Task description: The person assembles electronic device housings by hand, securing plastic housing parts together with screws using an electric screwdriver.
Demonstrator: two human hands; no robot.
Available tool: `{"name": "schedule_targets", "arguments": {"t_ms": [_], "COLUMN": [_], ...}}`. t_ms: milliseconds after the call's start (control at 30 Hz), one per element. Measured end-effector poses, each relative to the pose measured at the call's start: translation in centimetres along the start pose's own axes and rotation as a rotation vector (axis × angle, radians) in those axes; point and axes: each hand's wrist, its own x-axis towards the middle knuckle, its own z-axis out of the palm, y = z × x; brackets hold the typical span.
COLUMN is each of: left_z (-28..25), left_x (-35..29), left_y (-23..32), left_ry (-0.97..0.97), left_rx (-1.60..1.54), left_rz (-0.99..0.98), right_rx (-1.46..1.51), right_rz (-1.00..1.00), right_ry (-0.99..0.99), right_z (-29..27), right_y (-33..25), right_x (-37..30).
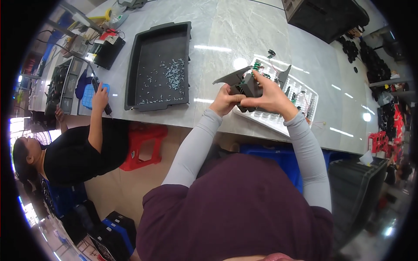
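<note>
On the bench point(220, 26), a black tray point(156, 43) holds scattered bluish screw-like pieces point(175, 74). My left hand point(225, 101) and right hand point(273, 98) grip a grey plastic housing point(249, 86), seemingly positioning it; the next move calls for steadiness. Below and rightward, loose wires point(308, 103) on a white tray point(272, 122) could snag.

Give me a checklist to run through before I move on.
1. Left hand on the dark grey part: ok, gripping it.
2. Right hand on the same part: ok, thumb and fingers against it.
3. White tray near the hands: ok, partly beneath them.
4. Small pale-blue pieces in the black bin: ok, lying inside.
5. Fit inside the grey part: cannot tell, hands cover it.
</note>
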Motion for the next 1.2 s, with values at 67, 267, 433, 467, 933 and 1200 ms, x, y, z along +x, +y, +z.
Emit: {"name": "schedule_targets", "arguments": {"t_ms": [67, 267, 433, 467, 933, 1200], "left_z": [0.2, -0.7, -0.8, -0.6, -1.2, -2.1], "left_x": [0.2, 0.3, -0.2, 0.0, 0.2, 0.0], "left_y": [0.3, 0.2, 0.4, 0.4, 0.8, 1.5], "left_ry": [-0.014, 0.021, 0.003, -0.033, -0.196, -0.07], "left_rx": [-0.007, 0.021, -0.07, -0.067, -0.217, -0.176], "left_rz": [-0.005, 0.026, -0.025, 0.021, -0.01, -0.064], "right_rx": [-0.029, -0.115, -0.277, -0.164, 0.919, 0.697], "right_rz": [-0.081, 0.103, 0.045, 0.096, 0.359, 0.297], "right_ry": [-0.016, -0.122, -0.045, -0.143, -0.152, -0.121], "right_z": [0.3, 0.4, -0.1, -0.6, -3.4, -1.6], "right_y": [0.6, -1.5, -1.4, -1.8, -0.8, 1.2], "right_x": [-0.6, -0.3, -0.3, -0.1, -0.6, 0.3]}}
